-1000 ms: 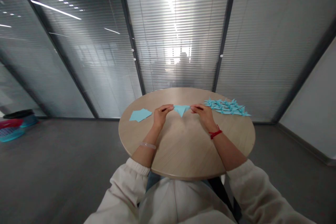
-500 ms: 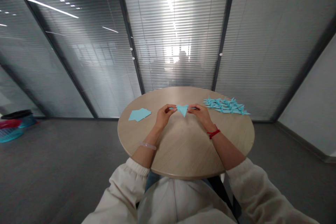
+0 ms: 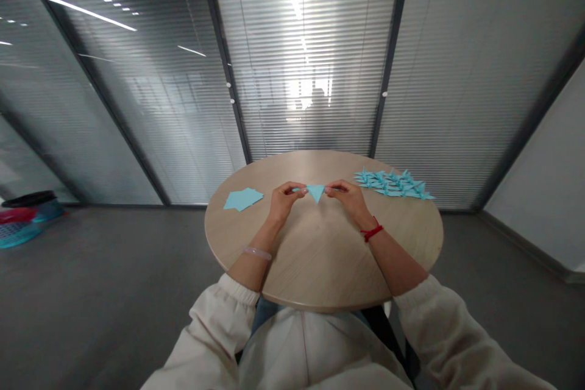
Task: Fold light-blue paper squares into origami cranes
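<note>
A light blue paper folded into a downward-pointing triangle (image 3: pixel 315 192) lies near the middle of a round wooden table (image 3: pixel 320 262). My left hand (image 3: pixel 282 200) pinches its left corner and my right hand (image 3: pixel 350 197) pinches its right corner, fingers pressed together on the paper. A clear bracelet circles my left wrist and a red string my right wrist.
A small stack of flat blue paper sheets (image 3: pixel 243 198) lies on the table's left side. Several folded blue paper cranes (image 3: pixel 392 184) lie in rows at the back right. Glass walls with blinds stand behind the table. Coloured baskets (image 3: pixel 21 219) sit on the floor at far left.
Both hands moved closer together along the triangle's top edge, and the visible triangle looks narrower than one second ago.
</note>
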{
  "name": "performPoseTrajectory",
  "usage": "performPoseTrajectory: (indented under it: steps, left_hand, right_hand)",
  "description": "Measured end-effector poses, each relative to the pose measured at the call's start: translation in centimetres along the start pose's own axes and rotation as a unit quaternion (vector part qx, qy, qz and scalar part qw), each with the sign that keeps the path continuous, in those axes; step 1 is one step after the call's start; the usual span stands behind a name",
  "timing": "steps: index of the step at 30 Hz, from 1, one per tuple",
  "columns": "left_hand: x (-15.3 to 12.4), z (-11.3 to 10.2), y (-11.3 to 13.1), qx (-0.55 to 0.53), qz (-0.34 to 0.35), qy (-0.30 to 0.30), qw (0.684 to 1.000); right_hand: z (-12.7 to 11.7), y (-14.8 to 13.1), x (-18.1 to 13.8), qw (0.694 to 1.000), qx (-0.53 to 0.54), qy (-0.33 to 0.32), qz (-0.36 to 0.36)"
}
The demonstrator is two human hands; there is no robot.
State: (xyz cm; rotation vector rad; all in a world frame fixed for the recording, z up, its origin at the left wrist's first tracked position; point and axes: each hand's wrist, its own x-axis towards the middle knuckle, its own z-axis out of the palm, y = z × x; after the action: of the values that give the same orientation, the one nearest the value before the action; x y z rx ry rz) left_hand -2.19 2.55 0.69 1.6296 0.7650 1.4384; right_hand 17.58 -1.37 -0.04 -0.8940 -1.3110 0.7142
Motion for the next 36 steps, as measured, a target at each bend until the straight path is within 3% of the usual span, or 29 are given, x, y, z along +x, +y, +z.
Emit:
performPoseTrajectory:
  steps: [4, 8, 18, 26, 36]
  left_hand:
    - [-0.2, 0.4, 0.4, -0.04, -0.016, -0.039, 0.998]
    - [-0.3, 0.6, 0.7, -0.059, -0.03, -0.067, 0.996]
    - [0.2, 0.0, -0.1, -0.054, -0.038, 0.026, 0.998]
    - [0.0, 0.0, 0.6, -0.078, -0.023, -0.001, 0.997]
    - [-0.1, -0.2, 0.8, -0.073, -0.018, 0.025, 0.997]
  right_hand:
    - [0.1, -0.1, 0.0, 0.999, 0.039, 0.015, -0.003]
    - [0.1, 0.1, 0.1, 0.999, 0.028, -0.013, 0.014]
    - [0.0, 0.7, 0.3, 0.999, 0.036, 0.024, 0.024]
    - [-0.3, 1.0, 0.4, 0.997, 0.062, 0.032, 0.022]
    - [-0.3, 0.6, 0.3, 0.997, 0.063, 0.042, 0.017]
